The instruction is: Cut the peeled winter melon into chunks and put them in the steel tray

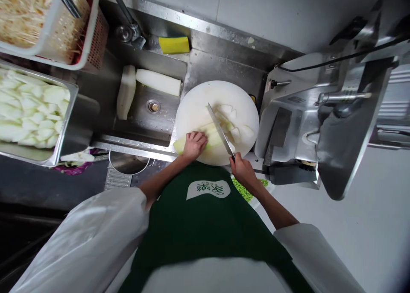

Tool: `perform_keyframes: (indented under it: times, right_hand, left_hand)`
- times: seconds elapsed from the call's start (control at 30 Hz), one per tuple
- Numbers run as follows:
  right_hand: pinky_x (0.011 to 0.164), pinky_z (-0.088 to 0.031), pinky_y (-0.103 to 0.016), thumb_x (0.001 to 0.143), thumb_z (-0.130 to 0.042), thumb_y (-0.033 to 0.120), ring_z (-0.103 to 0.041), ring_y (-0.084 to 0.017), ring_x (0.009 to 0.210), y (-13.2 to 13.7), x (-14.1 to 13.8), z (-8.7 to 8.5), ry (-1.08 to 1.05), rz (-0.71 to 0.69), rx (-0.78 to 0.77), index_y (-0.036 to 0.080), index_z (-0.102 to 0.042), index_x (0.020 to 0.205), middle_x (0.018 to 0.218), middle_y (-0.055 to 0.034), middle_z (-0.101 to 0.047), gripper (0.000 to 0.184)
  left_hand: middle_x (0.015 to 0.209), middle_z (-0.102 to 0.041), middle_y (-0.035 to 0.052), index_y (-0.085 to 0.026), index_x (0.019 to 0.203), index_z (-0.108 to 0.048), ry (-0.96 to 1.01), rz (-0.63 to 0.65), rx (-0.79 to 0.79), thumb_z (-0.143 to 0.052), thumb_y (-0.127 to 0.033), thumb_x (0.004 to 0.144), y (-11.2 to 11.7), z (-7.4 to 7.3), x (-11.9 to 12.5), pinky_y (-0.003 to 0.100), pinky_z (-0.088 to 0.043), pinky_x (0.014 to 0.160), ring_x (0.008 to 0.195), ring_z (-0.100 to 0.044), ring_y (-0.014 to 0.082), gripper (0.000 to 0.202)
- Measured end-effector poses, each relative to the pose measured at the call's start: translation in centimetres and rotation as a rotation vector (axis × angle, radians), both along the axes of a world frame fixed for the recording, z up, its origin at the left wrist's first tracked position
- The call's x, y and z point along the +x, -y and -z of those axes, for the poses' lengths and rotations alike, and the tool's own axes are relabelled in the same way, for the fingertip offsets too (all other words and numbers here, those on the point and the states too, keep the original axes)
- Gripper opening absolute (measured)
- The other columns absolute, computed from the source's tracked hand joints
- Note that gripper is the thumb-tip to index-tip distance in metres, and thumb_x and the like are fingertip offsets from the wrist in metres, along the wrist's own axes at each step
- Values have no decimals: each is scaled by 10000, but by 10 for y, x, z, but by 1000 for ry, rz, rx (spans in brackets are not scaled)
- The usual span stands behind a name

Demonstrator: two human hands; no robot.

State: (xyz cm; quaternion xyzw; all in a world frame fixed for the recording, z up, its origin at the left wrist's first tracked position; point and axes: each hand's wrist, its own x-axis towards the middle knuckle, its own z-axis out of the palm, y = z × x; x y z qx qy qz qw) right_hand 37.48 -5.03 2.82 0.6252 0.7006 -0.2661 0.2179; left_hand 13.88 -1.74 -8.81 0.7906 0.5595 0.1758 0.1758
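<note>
Sink basin (166, 113): just left of where I work.
White board (197, 103): round, beside the basin; I'd want it steady under each stroke.
Pale vegetable (211, 136): lies on the near part of the board, the blade across it.
Knife (221, 133): slanted, tip pointing away from me; one constant angle should give even pieces.
Left hand (195, 145): fingers curled over the vegetable, gripping it down; I'd tuck the fingertips well back.
Right hand (242, 170): fingers wrapped round the handle.
Slices (235, 135): loose, right of the blade; best pushed clear.
</note>
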Motion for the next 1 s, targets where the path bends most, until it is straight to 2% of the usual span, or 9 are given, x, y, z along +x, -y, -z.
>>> perform_keyframes:
  times: [0.13, 0.2, 0.3, 0.33, 0.4, 0.53, 0.67, 0.8, 1.0]
  right_hand:
    - [634, -289, -287, 1108, -360, 345, -699, -243, 789, 2, 3, 1, -13, 11, -6, 160, -480, 1111, 871, -99, -731, 221]
    - [624, -277, -287, 1105, -372, 346, -696, -244, 780, 4, 5, 1, -22, 12, -4, 162, -481, 1097, 857, -93, -726, 214]
    - [614, -276, -283, 1103, -383, 343, -695, -240, 773, 9, 6, -3, -51, 6, -11, 169, -480, 1074, 841, -84, -722, 201]
    - [612, -280, -280, 1105, -380, 342, -696, -239, 772, 10, 5, -5, -59, 0, -24, 170, -478, 1072, 841, -84, -722, 201]
    - [610, -294, -274, 1107, -370, 343, -700, -239, 775, 10, 2, -9, -54, -11, -52, 167, -477, 1077, 846, -91, -723, 208]
    - [646, -363, -277, 1106, -364, 354, -715, -261, 829, -1, -10, -8, -5, -25, -76, 144, -485, 1126, 897, -129, -732, 243]
    - [739, -433, -293, 1103, -350, 347, -721, -279, 930, -15, -20, 16, 18, -14, -42, 91, -479, 1247, 1000, -186, -739, 322]
    - [773, -451, -305, 1105, -331, 363, -724, -289, 942, -15, -18, 38, 8, -27, 12, 57, -450, 1354, 1027, -196, -746, 412]
    - [738, -435, -279, 1110, -316, 390, -736, -267, 905, -4, -13, 45, 13, -93, 48, 100, -519, 1256, 998, -167, -762, 383]
  left_hand:
    - [1175, -686, 122, -206, 1075, -710, 4, 15, -14, -474, -354, 1043, 8, -1, -11, 452, -432, 874, 1044, -537, 278, 280]
    - [1236, -659, 137, -219, 1160, -694, -25, -41, -32, -569, -440, 997, 13, -4, -18, 482, -432, 915, 1121, -521, 314, 302]
    - [1434, -530, 179, -268, 1390, -583, -133, -122, -114, -790, -595, 789, 26, -9, -31, 557, -414, 972, 1279, -434, 420, 714]
    - [1480, -482, 188, -283, 1450, -533, -168, -119, -158, -833, -599, 734, 32, -10, -35, 566, -416, 978, 1294, -422, 436, 837]
    - [1522, -429, 195, -298, 1514, -467, -217, -88, -249, -866, -553, 706, 41, -11, -42, 556, -426, 989, 1285, -437, 433, 936]
    - [1555, -392, 170, -308, 1535, -458, -232, -77, -336, -875, -465, 710, 48, -10, -46, 539, -410, 1045, 1290, -434, 420, 938]
    - [1563, -392, 147, -322, 1531, -473, -184, -65, -335, -892, -439, 693, 46, -6, -47, 534, -409, 1057, 1282, -435, 413, 944]
    - [1569, -385, 138, -325, 1530, -474, -133, -85, -288, -898, -424, 686, 50, -1, -47, 532, -418, 1057, 1264, -435, 406, 950]
    - [1519, -418, 165, -278, 1470, -549, -46, -182, -231, -903, -413, 667, 70, 4, -49, 549, -404, 1078, 1241, -441, 411, 888]
